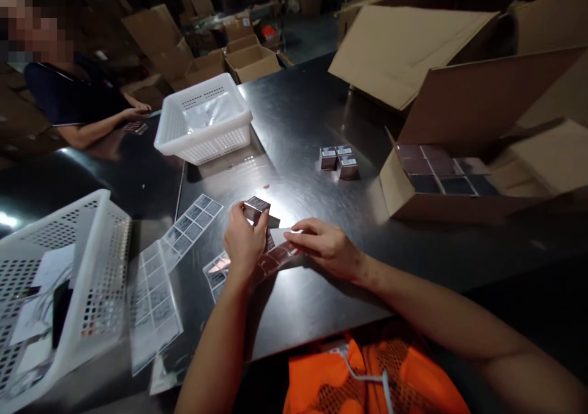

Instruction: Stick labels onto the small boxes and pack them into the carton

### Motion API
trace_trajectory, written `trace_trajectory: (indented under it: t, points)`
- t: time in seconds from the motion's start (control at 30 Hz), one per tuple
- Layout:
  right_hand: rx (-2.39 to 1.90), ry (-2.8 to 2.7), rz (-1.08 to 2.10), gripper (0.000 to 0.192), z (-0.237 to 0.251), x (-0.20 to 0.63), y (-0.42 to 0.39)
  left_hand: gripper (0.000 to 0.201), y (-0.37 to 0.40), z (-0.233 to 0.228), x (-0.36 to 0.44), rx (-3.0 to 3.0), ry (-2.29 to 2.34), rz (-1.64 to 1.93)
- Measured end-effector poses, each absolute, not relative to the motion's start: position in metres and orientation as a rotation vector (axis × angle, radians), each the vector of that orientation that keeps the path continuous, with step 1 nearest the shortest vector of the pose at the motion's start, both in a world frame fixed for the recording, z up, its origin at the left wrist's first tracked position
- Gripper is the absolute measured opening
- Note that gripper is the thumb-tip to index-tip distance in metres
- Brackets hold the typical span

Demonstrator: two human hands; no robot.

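My left hand (pixel 243 239) is closed around a small dark box (pixel 257 204) with printing on its top. My right hand (pixel 328 245) pinches the edge of a label sheet (pixel 275 262) just right of the box. A pale patch of the sheet shows at the right fingertips; whether a single label is lifted there I cannot make out. Part of the sheet is hidden behind my left hand and wrist. More printed label sheets (pixel 193 221) lie to the left, some in a clear sleeve (pixel 154 285).
Three small boxes (pixel 339 160) stand together farther back. An open carton (pixel 427 206) with packed boxes is at the right. White baskets stand at the back (pixel 206 141) and at the left edge (pixel 98 267). A person (pixel 78 101) works across at the left.
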State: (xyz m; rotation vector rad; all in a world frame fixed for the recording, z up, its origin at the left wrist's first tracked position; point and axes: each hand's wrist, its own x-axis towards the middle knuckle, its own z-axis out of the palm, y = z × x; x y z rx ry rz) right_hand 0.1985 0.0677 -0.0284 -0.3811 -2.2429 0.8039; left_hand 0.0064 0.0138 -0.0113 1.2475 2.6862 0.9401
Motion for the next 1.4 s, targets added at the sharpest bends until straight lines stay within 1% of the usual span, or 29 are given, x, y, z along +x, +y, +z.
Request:
trace_trajectory:
  t: [0.13, 0.2, 0.27, 0.33, 0.4, 0.43, 0.53, 0.63, 0.7, 0.8, 0.9, 1.0, 1.07, 1.13, 1.2, 1.3, 1.4]
  points:
    - [-0.261, -2.291, 0.587, 0.035, -0.029, 0.201, 0.062, 0.05, 0.015, -0.012, 0.004, 1.214, 2.672, 0.895]
    - [-0.239, -2.31, 0.55, 0.034, -0.026, 0.2, 0.058, 0.052, 0.016, -0.013, 0.003, 1.202, 2.676, 0.883]
    - [-0.201, -2.278, 0.553, 0.03, -0.019, 0.2, 0.054, 0.054, 0.017, -0.015, 0.001, 1.186, 2.684, 0.871]
    - [-0.146, -2.176, 0.666, 0.02, -0.012, 0.2, 0.053, 0.056, 0.019, -0.018, 0.0, 1.175, 2.685, 0.85]
    - [-0.155, -2.014, 0.882, 0.01, -0.005, 0.202, 0.056, 0.055, 0.021, -0.023, -0.002, 1.204, 2.67, 0.856]
    - [-0.203, -1.921, 1.005, 0.008, -0.002, 0.202, 0.059, 0.053, 0.022, -0.026, -0.003, 1.262, 2.657, 0.893]
    - [-0.437, -1.653, 1.298, 0.015, 0.004, 0.204, 0.072, 0.049, 0.024, -0.031, -0.006, 1.562, 2.562, 1.171]
    - [-0.598, -1.437, 1.516, 0.021, 0.009, 0.206, 0.085, 0.052, 0.023, -0.032, -0.008, 1.691, 2.407, 1.497]
    - [-0.638, -1.333, 1.592, 0.024, 0.011, 0.208, 0.091, 0.055, 0.023, -0.033, -0.007, 1.635, 2.291, 1.639]
    - [-0.651, -1.25, 1.625, 0.03, 0.011, 0.209, 0.095, 0.058, 0.024, -0.04, -0.004, 1.545, 2.141, 1.726]
    - [-0.662, -1.221, 1.636, 0.038, 0.006, 0.207, 0.098, 0.059, 0.027, -0.051, 0.0, 1.526, 2.156, 1.687]
    - [-0.689, -1.2, 1.598, 0.041, 0.001, 0.203, 0.1, 0.058, 0.029, -0.056, 0.002, 1.629, 2.23, 1.587]
    - [-0.695, -1.168, 1.635, 0.044, -0.001, 0.201, 0.101, 0.056, 0.029, -0.055, 0.005, 1.629, 2.175, 1.639]
    - [-0.685, -1.092, 1.743, 0.05, 0.0, 0.2, 0.101, 0.057, 0.027, -0.049, 0.009, 1.467, 1.966, 1.774]
    - [-0.653, -0.983, 1.87, 0.054, 0.005, 0.202, 0.1, 0.057, 0.024, -0.043, 0.014, 1.221, 1.66, 1.84]
    - [-0.593, -0.882, 2.034, 0.06, 0.014, 0.209, 0.099, 0.057, 0.018, -0.036, 0.022, 1.026, 1.342, 1.76]
    - [-0.565, -0.923, 2.141, 0.061, 0.02, 0.217, 0.099, 0.059, 0.012, -0.036, 0.028, 1.062, 1.284, 1.643]
